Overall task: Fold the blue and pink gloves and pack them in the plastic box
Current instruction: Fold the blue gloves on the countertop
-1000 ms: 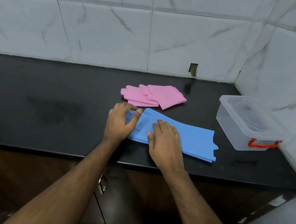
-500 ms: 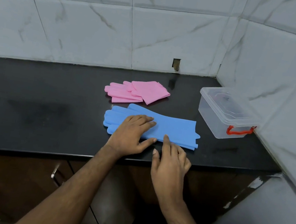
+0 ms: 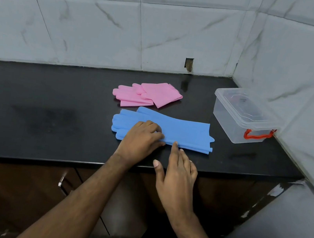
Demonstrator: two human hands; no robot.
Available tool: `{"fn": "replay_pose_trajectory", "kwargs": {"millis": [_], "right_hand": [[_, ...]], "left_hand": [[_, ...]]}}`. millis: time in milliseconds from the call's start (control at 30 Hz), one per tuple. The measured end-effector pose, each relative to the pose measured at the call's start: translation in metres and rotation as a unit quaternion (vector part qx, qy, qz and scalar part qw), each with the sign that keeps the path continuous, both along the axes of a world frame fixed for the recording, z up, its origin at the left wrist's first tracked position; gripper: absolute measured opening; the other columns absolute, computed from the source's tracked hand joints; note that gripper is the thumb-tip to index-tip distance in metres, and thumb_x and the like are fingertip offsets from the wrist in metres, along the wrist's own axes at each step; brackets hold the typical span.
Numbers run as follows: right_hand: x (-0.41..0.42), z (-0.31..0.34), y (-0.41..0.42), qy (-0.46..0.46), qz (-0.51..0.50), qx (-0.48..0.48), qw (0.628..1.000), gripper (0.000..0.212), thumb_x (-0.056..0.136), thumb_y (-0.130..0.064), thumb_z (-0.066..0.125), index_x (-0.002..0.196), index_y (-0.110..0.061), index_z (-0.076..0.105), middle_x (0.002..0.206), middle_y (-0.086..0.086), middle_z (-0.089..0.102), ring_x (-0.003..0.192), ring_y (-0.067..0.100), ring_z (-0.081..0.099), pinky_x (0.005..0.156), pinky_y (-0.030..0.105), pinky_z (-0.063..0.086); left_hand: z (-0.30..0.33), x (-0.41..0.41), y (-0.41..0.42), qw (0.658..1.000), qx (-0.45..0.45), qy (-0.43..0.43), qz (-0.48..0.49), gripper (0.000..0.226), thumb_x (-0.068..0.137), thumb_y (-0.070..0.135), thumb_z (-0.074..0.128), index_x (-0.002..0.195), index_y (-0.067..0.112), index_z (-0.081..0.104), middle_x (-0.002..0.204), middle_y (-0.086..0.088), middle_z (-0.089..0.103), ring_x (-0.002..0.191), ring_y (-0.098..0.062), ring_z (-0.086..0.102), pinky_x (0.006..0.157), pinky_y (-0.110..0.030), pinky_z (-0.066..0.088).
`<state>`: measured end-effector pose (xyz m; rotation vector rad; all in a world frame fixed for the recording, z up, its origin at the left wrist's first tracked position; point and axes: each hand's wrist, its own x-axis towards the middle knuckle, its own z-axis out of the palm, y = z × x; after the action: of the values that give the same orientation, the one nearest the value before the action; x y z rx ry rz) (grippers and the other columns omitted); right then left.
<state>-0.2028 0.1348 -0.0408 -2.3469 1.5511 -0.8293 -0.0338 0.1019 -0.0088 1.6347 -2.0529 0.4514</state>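
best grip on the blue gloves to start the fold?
Probably the cuff end of the blue gloves, from the right: they lie flat and stacked, with free edges there. The left hand already pins the palm area; the right hand sits at the near edge, nearest the cuffs.

The left hand (image 3: pixel 142 137) hides part of the blue gloves (image 3: pixel 183 131); the plastic box's (image 3: pixel 240 119) contents look indistinct.

I see the nearer gloves (image 3: pixel 183 131) lying on the counter (image 3: pixel 28 119), the other gloves (image 3: pixel 147 94) just behind them, and the box (image 3: pixel 242 120) to the right, near the corner wall (image 3: pixel 302 80).
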Motion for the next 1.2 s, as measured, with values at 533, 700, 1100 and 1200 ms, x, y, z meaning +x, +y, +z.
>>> {"fn": "replay_pose_trajectory", "kwargs": {"millis": [533, 700, 1100, 1200], "right_hand": [[0.014, 0.025, -0.039, -0.098, -0.055, 0.103, 0.988, 0.071, 0.104, -0.055, 0.027, 0.162, -0.014, 0.015, 0.143, 0.011, 0.056, 0.138, 0.027, 0.041, 0.116, 0.046, 0.021], [0.020, 0.029, -0.038, -0.240, -0.047, 0.154, 0.957, 0.069, 0.103, -0.051, 0.043, 0.159, -0.013, 0.028, 0.155, 0.010, 0.045, 0.147, 0.027, 0.034, 0.123, 0.043, 0.023], [0.051, 0.044, -0.041, -0.365, -0.020, 0.114, 0.924, 0.062, 0.104, -0.036, 0.052, 0.159, -0.017, 0.030, 0.161, -0.003, 0.032, 0.140, 0.008, 0.039, 0.115, 0.025, 0.037], [0.059, 0.046, -0.042, -0.311, 0.046, 0.105, 0.943, 0.061, 0.104, -0.039, 0.051, 0.159, -0.022, 0.030, 0.164, -0.006, 0.028, 0.140, 0.001, 0.035, 0.108, 0.009, 0.027]], "left_hand": [[-0.001, -0.001, 0.008, 0.997, -0.045, 0.058, -0.024, 0.038, 0.095, 0.039, 0.056, 0.091, 0.010, 0.079, 0.113, -0.005, 0.075, 0.113, -0.024, 0.066, 0.095, -0.040, 0.048], [-0.008, 0.001, -0.011, 0.966, 0.181, 0.094, 0.157, 0.065, 0.105, 0.053, 0.031, 0.161, 0.021, 0.031, 0.170, -0.003, 0.022, 0.159, -0.018, 0.013, 0.129, -0.037, 0.009], [-0.011, 0.005, -0.021, 0.947, 0.271, 0.062, 0.160, 0.074, 0.103, 0.062, 0.021, 0.165, 0.024, 0.006, 0.173, 0.000, 0.000, 0.160, -0.016, -0.005, 0.129, -0.040, -0.003], [-0.008, 0.009, -0.021, 0.948, 0.272, 0.073, 0.145, 0.074, 0.104, 0.059, 0.027, 0.165, 0.023, 0.009, 0.173, -0.001, 0.001, 0.160, -0.017, -0.004, 0.130, -0.041, 0.000]]}}
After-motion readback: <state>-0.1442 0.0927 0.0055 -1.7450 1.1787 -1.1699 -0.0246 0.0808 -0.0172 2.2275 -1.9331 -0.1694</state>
